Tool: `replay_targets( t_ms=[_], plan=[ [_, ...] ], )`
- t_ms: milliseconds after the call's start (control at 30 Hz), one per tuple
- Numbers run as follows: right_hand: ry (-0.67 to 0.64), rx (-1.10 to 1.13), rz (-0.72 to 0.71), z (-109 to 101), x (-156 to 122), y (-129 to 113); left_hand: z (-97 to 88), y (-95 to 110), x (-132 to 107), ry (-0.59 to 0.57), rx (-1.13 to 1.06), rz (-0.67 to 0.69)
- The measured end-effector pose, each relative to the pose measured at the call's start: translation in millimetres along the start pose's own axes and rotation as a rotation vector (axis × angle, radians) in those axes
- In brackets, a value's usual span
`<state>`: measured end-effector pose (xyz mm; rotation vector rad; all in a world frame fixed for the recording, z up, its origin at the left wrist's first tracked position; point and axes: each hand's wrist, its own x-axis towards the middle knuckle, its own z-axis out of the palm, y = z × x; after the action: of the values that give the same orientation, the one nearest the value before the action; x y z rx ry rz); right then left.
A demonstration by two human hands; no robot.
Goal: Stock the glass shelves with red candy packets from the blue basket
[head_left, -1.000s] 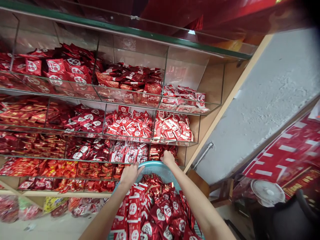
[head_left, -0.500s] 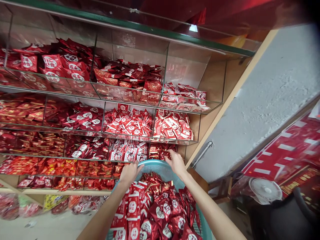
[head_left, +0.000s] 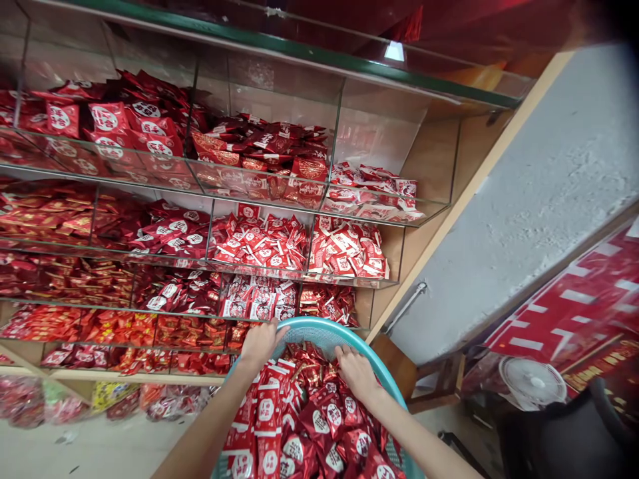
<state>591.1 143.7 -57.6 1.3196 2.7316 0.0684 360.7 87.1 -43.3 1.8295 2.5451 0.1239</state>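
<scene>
My left hand grips the far rim of a round teal plastic basket, fingers curled over the edge. The basket is heaped with red foil snack packets. My right hand lies inside the basket on top of the packets, its fingers bent down into the pile; whether it holds one I cannot see. Just beyond the basket stands a clear-fronted shelf unit, and the bin of red packets nearest the basket sits right above its rim.
The shelf unit has several rows of glass bins filled with red packets, under a green top edge. A grey wall runs to the right. Lower right are a small white fan, red printed sheets and a wooden stool.
My right hand has drawn back from the shelf bin above the basket and come down onto the packets in the basket. My left hand has stayed on the rim.
</scene>
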Motion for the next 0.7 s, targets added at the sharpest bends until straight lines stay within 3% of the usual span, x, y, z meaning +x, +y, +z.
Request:
replay_targets(
  t_ms=[267, 533, 700],
  plan=[
    [-0.153, 0.244, -0.051, -5, 0, 20, 3.1, -2, 1, 0.028, 0.018, 0.018],
    [-0.044, 0.211, -0.208, -5, 7, 5, 0.9, 0, 0, 0.002, 0.020, -0.002],
    [-0.042, 0.267, -0.192, -11, 13, -6, 2.6, -2, 0, 0.020, 0.020, 0.018]
  ],
)
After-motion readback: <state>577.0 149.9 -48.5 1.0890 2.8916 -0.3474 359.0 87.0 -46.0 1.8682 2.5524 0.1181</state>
